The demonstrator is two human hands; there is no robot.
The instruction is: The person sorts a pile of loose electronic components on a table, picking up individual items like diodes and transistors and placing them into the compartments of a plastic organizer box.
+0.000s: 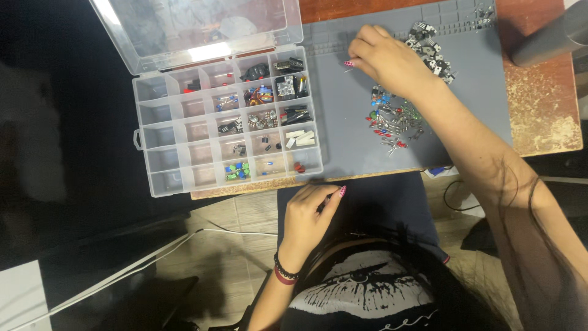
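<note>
Head view, looking down: my right hand point(383, 58) is stretched out over the grey silicone work mat point(343, 122), fingers curled together with thumb and forefinger tips pressed as if pinching something very small; I cannot make out what, if anything, sits between them. Just beyond that hand, toward the mat's far edge, lies a heap of black and silver components point(432, 52). Nearer me, under my forearm, a scatter of small red, green and blue parts with wire legs point(392, 122) is spread on the mat. My left hand point(309, 214) rests at the near edge of the wooden table point(545, 110), off the mat, fingers bent loosely inward and holding nothing I can see; a dark beaded bracelet point(283, 273) circles that wrist. Left of the mat stands a clear plastic compartment organizer point(156, 153), lid point(184, 27) swung open away from me, many cells holding sorted small parts, the leftmost column bare.
</note>
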